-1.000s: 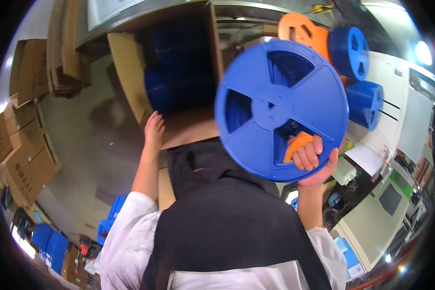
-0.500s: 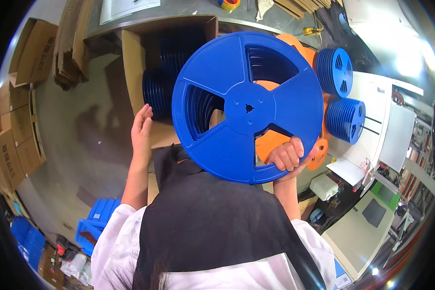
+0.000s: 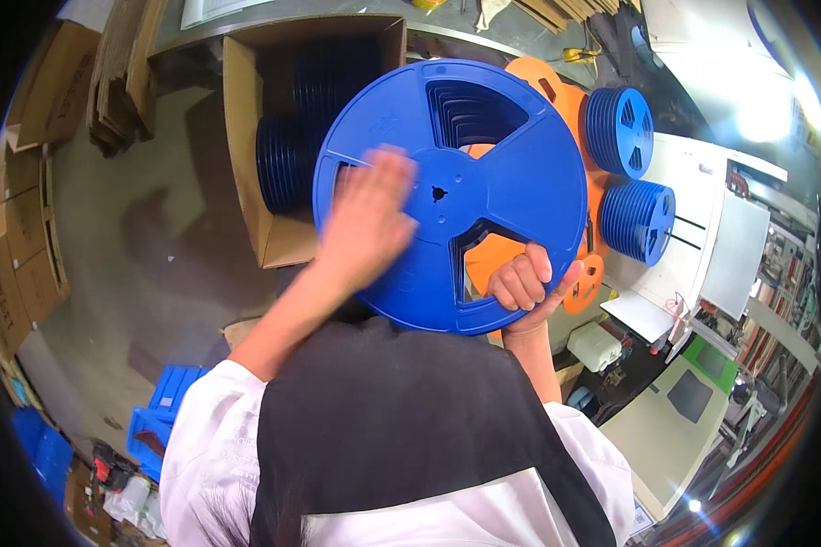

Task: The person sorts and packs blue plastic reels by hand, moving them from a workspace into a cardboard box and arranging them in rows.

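Note:
A stack of large blue plastic reels point(image 3: 534, 187) is held up in front of my chest, its flat face toward me. Through the cut-out windows the edges of several reels show one behind another. My right hand point(image 3: 525, 284) grips the lower right rim, fingers hooked through the lower window and thumb outside. Across the left side of the front reel lies my left hand point(image 3: 371, 214), fingers stretched out and blurred by motion; it looks laid against the face. Left of the stack, an open cardboard box point(image 3: 238, 137) holds more blue reels point(image 3: 281, 164).
Right of the held stack stands an orange frame point(image 3: 597, 205) with an upper reel stack point(image 3: 618, 132) and a lower reel stack point(image 3: 637, 221). Behind is a grey worktable point(image 3: 337, 14). Folded cardboard point(image 3: 123, 82) stands at left, above a blue crate point(image 3: 160, 410) on the floor.
My left hand has moved from beside the cardboard box rightward onto the front reel's face. My right hand keeps its grip; the stack sits slightly further left in view.

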`<state>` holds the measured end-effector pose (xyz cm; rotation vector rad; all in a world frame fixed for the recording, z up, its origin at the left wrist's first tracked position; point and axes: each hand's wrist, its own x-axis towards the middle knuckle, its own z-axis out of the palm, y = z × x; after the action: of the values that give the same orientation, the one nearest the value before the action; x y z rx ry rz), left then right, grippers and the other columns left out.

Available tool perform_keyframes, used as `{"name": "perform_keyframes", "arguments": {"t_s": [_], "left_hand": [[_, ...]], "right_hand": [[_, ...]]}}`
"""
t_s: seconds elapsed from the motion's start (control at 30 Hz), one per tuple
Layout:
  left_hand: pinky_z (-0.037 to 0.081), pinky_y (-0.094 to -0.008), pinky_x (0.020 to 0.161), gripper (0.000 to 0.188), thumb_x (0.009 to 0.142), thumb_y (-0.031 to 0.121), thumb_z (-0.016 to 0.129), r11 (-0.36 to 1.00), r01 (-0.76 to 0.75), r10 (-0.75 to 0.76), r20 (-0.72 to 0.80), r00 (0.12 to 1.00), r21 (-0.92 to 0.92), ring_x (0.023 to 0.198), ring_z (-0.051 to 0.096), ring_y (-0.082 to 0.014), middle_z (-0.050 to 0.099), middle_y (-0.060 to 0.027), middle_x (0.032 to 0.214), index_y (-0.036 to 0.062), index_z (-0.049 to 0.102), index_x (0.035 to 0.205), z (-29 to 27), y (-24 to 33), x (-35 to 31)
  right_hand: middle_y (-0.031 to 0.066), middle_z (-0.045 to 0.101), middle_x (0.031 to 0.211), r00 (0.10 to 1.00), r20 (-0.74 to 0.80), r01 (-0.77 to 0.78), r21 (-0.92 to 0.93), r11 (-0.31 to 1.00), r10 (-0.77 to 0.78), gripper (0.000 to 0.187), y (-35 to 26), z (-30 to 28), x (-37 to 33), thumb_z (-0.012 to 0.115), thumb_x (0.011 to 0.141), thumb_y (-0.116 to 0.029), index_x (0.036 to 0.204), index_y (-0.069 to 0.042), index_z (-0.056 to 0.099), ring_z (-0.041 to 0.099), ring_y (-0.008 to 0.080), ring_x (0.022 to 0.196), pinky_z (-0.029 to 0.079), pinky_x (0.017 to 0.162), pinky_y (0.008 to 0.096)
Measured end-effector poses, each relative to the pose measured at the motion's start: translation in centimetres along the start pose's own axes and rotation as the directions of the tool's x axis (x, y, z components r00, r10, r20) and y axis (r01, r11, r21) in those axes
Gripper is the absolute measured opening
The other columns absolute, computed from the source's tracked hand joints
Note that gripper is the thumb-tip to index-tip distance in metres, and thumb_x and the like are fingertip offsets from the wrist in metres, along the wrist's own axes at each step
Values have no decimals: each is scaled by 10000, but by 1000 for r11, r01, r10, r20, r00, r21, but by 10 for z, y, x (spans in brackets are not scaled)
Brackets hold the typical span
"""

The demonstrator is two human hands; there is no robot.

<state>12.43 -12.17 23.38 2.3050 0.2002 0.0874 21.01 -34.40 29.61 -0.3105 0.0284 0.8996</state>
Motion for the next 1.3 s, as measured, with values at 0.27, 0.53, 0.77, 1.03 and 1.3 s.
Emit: {"name": "perform_keyframes", "arguments": {"t_s": [0.27, 0.53, 0.77, 1.03, 1.3], "left_hand": [[208, -468, 1130, 520, 932, 192, 491, 925, 363, -318, -297, 901, 111, 1396, 263, -344, 335, -180, 1480, 47, 379, 1418, -32, -96, -59], [403, -409, 948, 469, 779, 54, 619, 996, 78, -85, -277, 957, -37, 1077, 521, -317, 585, -127, 1153, 58, 571, 1245, -24, -11, -21], [372, -418, 953, 876, 752, 241, 711, 912, 207, -194, 73, 978, -355, 1042, 463, -337, 474, -194, 1169, 91, 245, 1478, 0, 28, 1], [476, -384, 946, 688, 833, 223, 567, -223, 221, -279, 280, 919, -949, 1075, 575, -293, 510, -199, 1273, 51, 282, 1435, -10, -25, -9], [504, -450, 939, 723, 880, 500, 507, -790, 22, -195, 284, 939, -613, 1100, 586, -367, 557, -201, 1248, -14, 389, 1374, -40, -42, -49]], "right_hand": [[-62, 404, 491, 995, -45, 96, 75, 992, -93, 391, -1, -12, -6, 593, 907, -461, 753, -132, 448, 363, 27, 395, 292, 402, 189], [-66, 406, 518, 993, -82, 92, 61, 994, -87, 396, -1, -5, -2, 599, 902, -467, 785, -114, 462, 367, 31, 418, 295, 433, 198], [-38, 402, 551, 1000, -21, -9, -160, 987, 6, 518, 11, 2, 18, 573, 841, -623, 837, -110, 501, 379, 89, 471, 323, 488, 250], [159, 658, 916, 853, -522, -296, -524, 798, -26, 472, 10, 42, 47, 623, 862, -344, 1120, 43, 542, 650, 277, 848, 528, 813, 391], [21, 439, 619, 746, -660, -209, -364, 907, -93, 286, -7, 18, 47, 557, 902, -288, 944, -5, 561, 409, 144, 557, 336, 523, 287]]}}
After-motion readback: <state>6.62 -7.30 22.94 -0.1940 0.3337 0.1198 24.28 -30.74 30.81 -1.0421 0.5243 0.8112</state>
